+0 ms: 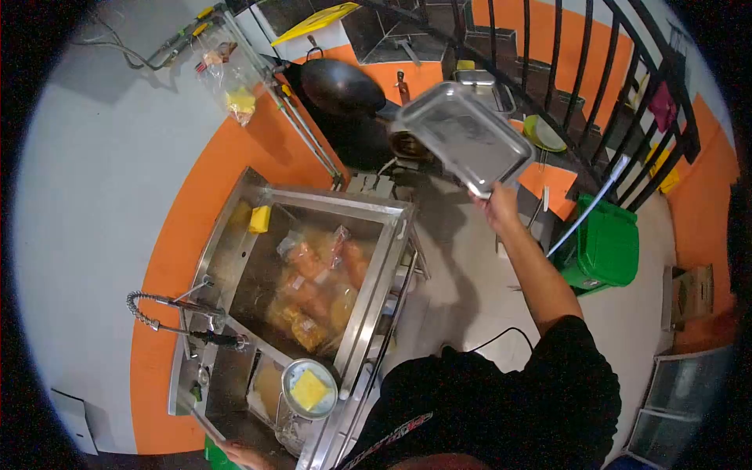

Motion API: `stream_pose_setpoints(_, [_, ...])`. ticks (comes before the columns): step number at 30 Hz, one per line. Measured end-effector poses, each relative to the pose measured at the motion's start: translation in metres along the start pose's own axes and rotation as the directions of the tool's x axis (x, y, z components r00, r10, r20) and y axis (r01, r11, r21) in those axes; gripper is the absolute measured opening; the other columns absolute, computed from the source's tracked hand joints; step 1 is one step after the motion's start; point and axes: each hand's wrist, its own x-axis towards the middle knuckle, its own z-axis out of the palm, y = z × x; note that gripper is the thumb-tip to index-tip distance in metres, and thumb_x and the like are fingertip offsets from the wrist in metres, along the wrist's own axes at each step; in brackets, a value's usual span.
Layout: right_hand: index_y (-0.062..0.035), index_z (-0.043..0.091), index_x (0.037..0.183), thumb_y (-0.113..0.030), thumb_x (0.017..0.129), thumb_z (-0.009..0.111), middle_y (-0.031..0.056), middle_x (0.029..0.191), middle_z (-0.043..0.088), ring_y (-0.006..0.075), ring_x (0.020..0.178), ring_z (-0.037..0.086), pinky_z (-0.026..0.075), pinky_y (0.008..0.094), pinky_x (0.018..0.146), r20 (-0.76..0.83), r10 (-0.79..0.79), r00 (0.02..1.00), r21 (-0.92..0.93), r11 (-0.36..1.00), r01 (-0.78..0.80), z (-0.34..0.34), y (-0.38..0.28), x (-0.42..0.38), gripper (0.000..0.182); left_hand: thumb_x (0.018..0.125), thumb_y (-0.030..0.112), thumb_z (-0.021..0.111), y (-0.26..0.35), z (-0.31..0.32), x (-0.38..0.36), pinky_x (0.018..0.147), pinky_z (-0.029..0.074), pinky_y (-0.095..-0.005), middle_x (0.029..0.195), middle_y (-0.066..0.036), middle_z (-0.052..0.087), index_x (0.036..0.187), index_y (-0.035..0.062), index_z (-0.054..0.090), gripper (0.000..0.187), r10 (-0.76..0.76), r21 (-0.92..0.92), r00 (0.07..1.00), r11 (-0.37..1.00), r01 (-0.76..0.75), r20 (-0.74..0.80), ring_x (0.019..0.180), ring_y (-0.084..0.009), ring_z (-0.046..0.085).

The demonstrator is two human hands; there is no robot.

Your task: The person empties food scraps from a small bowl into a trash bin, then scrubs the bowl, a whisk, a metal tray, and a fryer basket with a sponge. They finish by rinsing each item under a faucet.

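My right hand [499,210] grips one end of a rectangular stainless steel tray [468,133], held tilted out to the right of the sink. At the bottom edge, my left hand [244,455] is partly cut off; its fingers close at the end of a narrow grey strip [205,427] whose kind I cannot make out. Near that hand, a round metal bowl [296,385] with a yellow sponge [309,390] rests at the sink's edge. In the large basin of the steel sink [374,270], several bagged orange food packs [305,290] lie in water.
A spring-hose faucet [188,307] rises over the sink's divider, and another yellow sponge [259,219] sits at its far corner. Beyond are a black wok [342,86] and a black stair railing [583,66]. A green bin [607,247] stands at right.
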Motion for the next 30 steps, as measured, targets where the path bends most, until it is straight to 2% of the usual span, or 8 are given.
stream_pose_setpoints(10, [0.002, 0.046, 0.127, -0.029, 0.102, 0.042, 0.0184, 0.115, 0.062, 0.0316, 0.092, 0.066, 0.062, 0.0378, 0.071, -0.33, 0.034, 0.943, 0.465, 0.876, 0.131, 0.012, 0.037, 0.215, 0.041, 0.095, 0.039, 0.058, -0.024, -0.098, -0.072, 0.074, 0.051, -0.0389, 0.092, -0.017, 0.067, 0.112, 0.0012, 0.064, 0.042, -0.36, 0.421, 0.924, 0.864, 0.277, 0.13, 0.082, -0.0209, 0.061])
stream_pose_setpoints(16, [0.0025, 0.044, 0.129, -0.038, 0.103, 0.042, 0.0199, 0.122, 0.058, 0.037, 0.104, 0.063, 0.06, 0.0411, 0.083, 0.121, -0.12, 0.985, 0.695, 0.719, 0.002, 0.02, 0.039, 0.32, 0.048, 0.092, 0.045, 0.061, -0.029, -0.146, -0.109, 0.077, 0.05, -0.0386, 0.096, -0.018, 0.068, 0.118, 0.0075, 0.066, 0.046, -0.535, 0.528, 0.816, 0.768, 0.362, 0.219, 0.084, -0.0176, 0.06])
stream_pose_setpoints(17, [0.0025, 0.044, 0.129, -0.038, 0.103, 0.042, 0.0199, 0.122, 0.058, 0.037, 0.104, 0.063, 0.06, 0.0411, 0.083, 0.127, -0.106, 0.986, 0.689, 0.724, -0.01, 0.018, 0.04, 0.337, 0.048, 0.093, 0.043, 0.061, -0.035, -0.149, -0.11, 0.042, 0.031, -0.0288, 0.06, 0.0, 0.048, 0.101, 0.0071, 0.068, 0.037, -0.552, 0.464, 0.783, 0.795, 0.39, 0.287, 0.049, -0.0088, 0.039])
stream_pose_setpoints(19, [0.0042, 0.045, 0.126, -0.041, 0.098, 0.051, 0.0191, 0.115, 0.059, 0.0353, 0.096, 0.064, 0.061, 0.0417, 0.078, 0.106, 0.031, 0.994, 0.559, 0.825, -0.085, 0.015, 0.038, 0.367, 0.053, 0.094, 0.042, 0.06, -0.051, -0.154, -0.115, 0.039, 0.024, -0.0274, 0.056, 0.004, 0.04, 0.095, 0.0074, 0.066, 0.035, -0.576, 0.48, 0.742, 0.786, 0.389, 0.343, 0.045, -0.0075, 0.032])
stream_pose_setpoints(24, [0.0023, 0.05, 0.117, -0.032, 0.094, 0.058, 0.0164, 0.109, 0.06, 0.034, 0.096, 0.064, 0.059, 0.0395, 0.074, -0.082, 0.174, 0.981, 0.377, 0.917, -0.131, 0.025, 0.045, 0.329, 0.041, 0.098, 0.036, 0.054, -0.089, -0.16, -0.103, 0.049, 0.048, -0.0315, 0.072, -0.014, 0.065, 0.109, -0.0038, 0.06, 0.041, -0.758, 0.561, 0.399, 0.651, 0.512, 0.515, 0.056, -0.0185, 0.059])
stream_pose_setpoints(27, [-0.0031, 0.056, 0.112, -0.032, 0.093, 0.062, 0.0149, 0.12, 0.056, 0.0296, 0.116, 0.055, 0.049, 0.0409, 0.098, 0.188, 0.143, 0.972, 0.297, 0.935, -0.195, 0.011, 0.079, 0.229, 0.035, 0.095, 0.025, 0.058, -0.109, -0.148, -0.131, 0.067, 0.049, -0.0347, 0.073, -0.011, 0.062, 0.09, -0.0043, 0.061, 0.029, -0.382, 0.417, 0.718, 0.898, 0.14, 0.582, 0.072, -0.0218, 0.061])
stream_pose_setpoints(29, [-0.0062, 0.057, 0.113, -0.032, 0.097, 0.058, 0.0124, 0.131, 0.054, 0.0257, 0.124, 0.05, 0.046, 0.0387, 0.1, 0.361, 0.282, 0.889, 0.194, 0.909, -0.368, -0.02, 0.13, 0.174, 0.031, 0.093, 0.024, 0.06, -0.107, -0.15, -0.13, 0.075, 0.047, -0.0396, 0.093, -0.02, 0.067, 0.098, -0.0042, 0.063, 0.029, -0.528, 0.613, 0.669, 0.778, 0.136, 0.522, 0.086, -0.0267, 0.062])
stream_pose_setpoints(30, [-0.0118, 0.061, 0.102, -0.035, 0.095, 0.06, 0.0025, 0.091, 0.062, 0.0155, 0.093, 0.061, 0.049, 0.0398, 0.092, 0.287, 0.438, 0.852, -0.122, 0.899, -0.421, -0.031, 0.152, 0.138, 0.024, 0.09, 0.024, 0.062, -0.131, -0.155, -0.144, 0.075, 0.048, -0.0388, 0.093, -0.021, 0.068, 0.097, -0.0037, 0.064, 0.029, -0.306, 0.594, 0.825, 0.804, -0.043, 0.474, 0.085, -0.0276, 0.063])
